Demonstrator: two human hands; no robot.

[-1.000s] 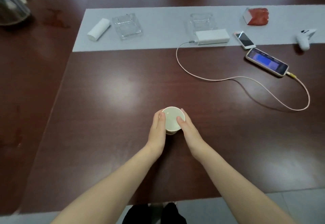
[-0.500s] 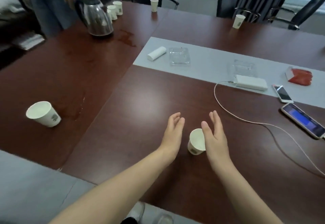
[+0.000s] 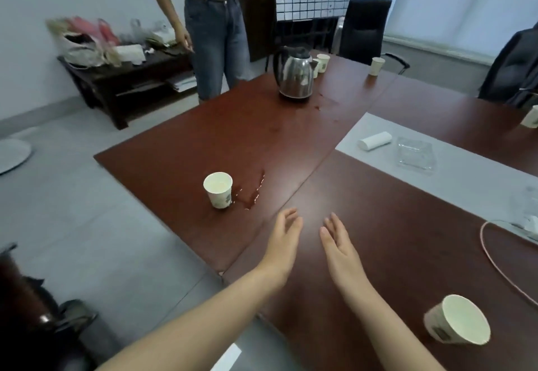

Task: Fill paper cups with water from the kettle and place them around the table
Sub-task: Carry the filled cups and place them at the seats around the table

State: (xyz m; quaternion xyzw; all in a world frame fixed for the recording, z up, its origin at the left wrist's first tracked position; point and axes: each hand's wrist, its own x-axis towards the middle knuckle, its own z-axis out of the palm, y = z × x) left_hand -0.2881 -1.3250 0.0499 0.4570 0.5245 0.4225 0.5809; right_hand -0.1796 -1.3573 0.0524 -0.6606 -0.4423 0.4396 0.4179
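The dark wood table (image 3: 180, 143) took up most of the room, and I used the kettle (image 3: 294, 75) at its far end as my mark. Just behind the kettle, off the table's edge, a person (image 3: 215, 36) stood in jeans with one arm hanging.

The kettle was steel with a black handle (image 3: 279, 56) on the side toward that person. I judged it heavy if full and smooth-bodied, so the handle was the only sensible place to take hold.

Well to the near side of the kettle, the left hand (image 3: 283, 236) and right hand (image 3: 339, 242) hung over bare wood. Their palms faced each other with a gap between, fingers straight and relaxed, gripping nothing.

Two cups (image 3: 322, 62) stood just beside the kettle's spout, and a third cup (image 3: 377, 65) stood further off to the right. One cup (image 3: 219, 190) stood roughly midway between the kettle and the hands. The nearest cup (image 3: 455, 319) sat farthest from the kettle, beside the right forearm but clear of it. I could not tell how much water any of them held.

They looked like thin paper, light and soft-walled and likely to buckle under a pinch. I would wrap one lightly round the middle and keep it level.

A spill (image 3: 253, 193) ran from the midway cup's foot, and drops (image 3: 320, 103) lay just in front of the kettle. A wet base might slide.
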